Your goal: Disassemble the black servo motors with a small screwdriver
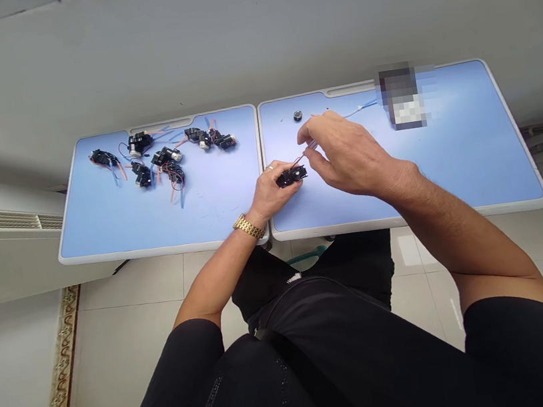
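My left hand (273, 193) is closed around a small black geared motor unit (292, 175), held just above the right table near the seam. Thin reddish wires (298, 160) run up from the unit to my right hand (348, 155). The fingers of my right hand are pinched on these wires; a pale, slim piece (311, 146) also shows at the fingertips, too small to name. Behind the right hand, a thin pale strand with a blue end (366, 105) lies on the table. A small round black part (297, 115) rests beyond both hands.
Several black motor units (166, 156) with wires and blue and orange strips lie on the left blue table (104, 234). A blurred-out object (403, 101) stands at the back of the right table (490, 179). A wall (247, 31) rises behind both tables.
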Demonstrator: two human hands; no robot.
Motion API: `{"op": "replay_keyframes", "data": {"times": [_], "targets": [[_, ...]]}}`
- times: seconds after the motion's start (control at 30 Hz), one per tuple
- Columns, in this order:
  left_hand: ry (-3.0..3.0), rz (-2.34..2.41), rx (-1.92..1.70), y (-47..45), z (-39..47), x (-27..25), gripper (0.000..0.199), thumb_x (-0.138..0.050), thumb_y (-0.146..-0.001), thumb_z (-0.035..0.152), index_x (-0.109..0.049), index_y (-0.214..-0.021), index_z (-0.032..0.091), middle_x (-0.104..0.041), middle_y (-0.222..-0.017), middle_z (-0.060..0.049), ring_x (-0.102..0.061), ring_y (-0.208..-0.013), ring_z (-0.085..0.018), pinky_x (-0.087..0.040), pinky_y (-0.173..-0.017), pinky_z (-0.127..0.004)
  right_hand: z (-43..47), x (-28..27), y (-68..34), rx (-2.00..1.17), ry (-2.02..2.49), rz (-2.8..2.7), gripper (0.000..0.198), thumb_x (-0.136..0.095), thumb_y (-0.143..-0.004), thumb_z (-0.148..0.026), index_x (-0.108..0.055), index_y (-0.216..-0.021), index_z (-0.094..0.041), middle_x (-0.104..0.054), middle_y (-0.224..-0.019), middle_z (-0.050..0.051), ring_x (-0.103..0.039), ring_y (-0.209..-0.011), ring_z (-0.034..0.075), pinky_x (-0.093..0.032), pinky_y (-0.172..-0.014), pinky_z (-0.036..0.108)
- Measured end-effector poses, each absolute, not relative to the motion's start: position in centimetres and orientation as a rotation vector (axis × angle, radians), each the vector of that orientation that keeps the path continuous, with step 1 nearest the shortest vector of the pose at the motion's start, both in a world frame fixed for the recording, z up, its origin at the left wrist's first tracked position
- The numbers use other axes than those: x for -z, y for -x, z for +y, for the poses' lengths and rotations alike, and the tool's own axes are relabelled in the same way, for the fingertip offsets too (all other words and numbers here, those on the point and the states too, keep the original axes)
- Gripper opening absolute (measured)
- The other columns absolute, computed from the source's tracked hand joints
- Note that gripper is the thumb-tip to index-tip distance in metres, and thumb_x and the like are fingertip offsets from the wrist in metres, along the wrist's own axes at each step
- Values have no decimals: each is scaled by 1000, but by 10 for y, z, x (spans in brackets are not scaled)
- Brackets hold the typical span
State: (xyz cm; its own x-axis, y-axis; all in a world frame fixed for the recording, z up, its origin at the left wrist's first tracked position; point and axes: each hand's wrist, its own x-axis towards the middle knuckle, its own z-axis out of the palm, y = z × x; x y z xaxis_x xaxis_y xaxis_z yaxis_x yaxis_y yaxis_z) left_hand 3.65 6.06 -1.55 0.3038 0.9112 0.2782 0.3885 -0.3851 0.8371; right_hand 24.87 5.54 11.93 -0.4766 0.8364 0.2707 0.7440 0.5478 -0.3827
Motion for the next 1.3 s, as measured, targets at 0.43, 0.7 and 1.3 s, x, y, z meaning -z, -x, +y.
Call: {"op": "replay_keyframes", "data": {"times": [0.43,0.7,1.3], "targets": [[-1940,1169,-1000,-36,61,16,33,-85,-92,18,-80,-124,25,-79,-117,-5,-75,-111,-22,-62,-104,-40,55,-122,-250,-367,1315,-2372,30,-51,-108,-31,-64,-134,-23,-77,-110,13,-66,-107,33,-50,-89,47],[-1914,1167,-1000,-36,62,16,36,-86,-91,17,-80,-125,24,-79,-119,-6,-75,-112,-22,-61,-105,-40,56,-120,-252,-326,1314,-2384,29,-41,-111,-29,-67,-123,-24,-75,-101,11,-66,-98,31,-47,-85,45],[-1933,1174,-999,-36,62,16,33,-85,-92,19,-80,-124,24,-79,-117,-5,-75,-111,-22,-61,-104,-38,55,-118,-249,-284,1447,-2355,30,-43,-114,-34,-69,-124,-21,-73,-93,11,-65,-97,33,-50,-87,48]]}}
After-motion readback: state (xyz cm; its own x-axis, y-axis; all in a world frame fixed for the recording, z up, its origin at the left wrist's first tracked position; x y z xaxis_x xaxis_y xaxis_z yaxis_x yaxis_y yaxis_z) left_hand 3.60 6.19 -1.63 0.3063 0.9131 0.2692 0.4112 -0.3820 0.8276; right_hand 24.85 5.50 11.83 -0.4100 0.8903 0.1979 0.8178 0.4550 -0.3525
